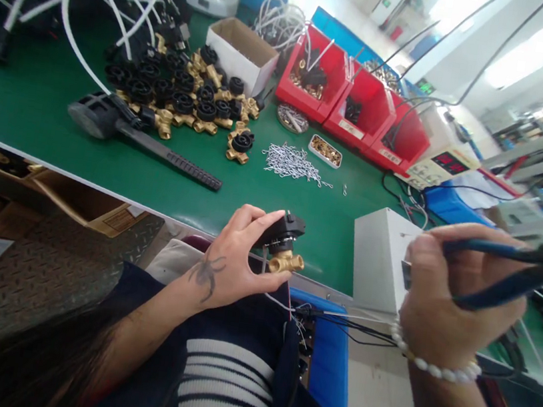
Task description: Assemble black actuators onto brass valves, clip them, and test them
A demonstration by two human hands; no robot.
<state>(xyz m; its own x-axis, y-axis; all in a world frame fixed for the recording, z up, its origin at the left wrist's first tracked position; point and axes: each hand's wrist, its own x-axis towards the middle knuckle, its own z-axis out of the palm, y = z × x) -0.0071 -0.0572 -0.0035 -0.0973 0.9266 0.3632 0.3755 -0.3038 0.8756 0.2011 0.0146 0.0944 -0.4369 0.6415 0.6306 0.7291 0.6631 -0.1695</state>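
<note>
My left hand (230,262) is closed around a brass valve (285,262) with a black housing fitted on top, just above the front edge of the green bench. A thin white cable hangs below it. Off to the right, my right hand (443,308) is raised and wrapped round the blue handles of a pair of pliers (497,287). Their dark head points right and is blurred. Silver wire clips (290,163) lie in a loose pile on the bench beyond my left hand, with a single clip (345,189) lying apart.
A black mallet (149,142) lies at left before several brass valves with black caps (185,100). Red bins (357,131), an open white box (244,58) and a small tray of brass parts (326,151) stand farther back. A grey-white box (380,256) sits at the right front edge.
</note>
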